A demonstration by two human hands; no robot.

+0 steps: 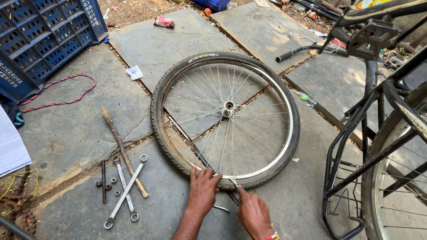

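Observation:
A bicycle wheel (224, 118) with a black tyre, silver rim and spokes lies flat on the stone slabs. My left hand (203, 187) presses on the tyre's near edge, fingers spread over the rubber. My right hand (253, 212) is just to its right, pinching a thin metal lever (233, 181) whose tip is wedged at the tyre and rim. Another metal tool (221, 208) lies on the ground between my hands, partly hidden.
Two crossed ring spanners (126, 189), a stick (123, 150), a bolt and several nuts (105, 181) lie to the left. A blue crate (42, 35) and a rope (58, 91) are at far left. An upturned bicycle frame (378, 133) stands on the right.

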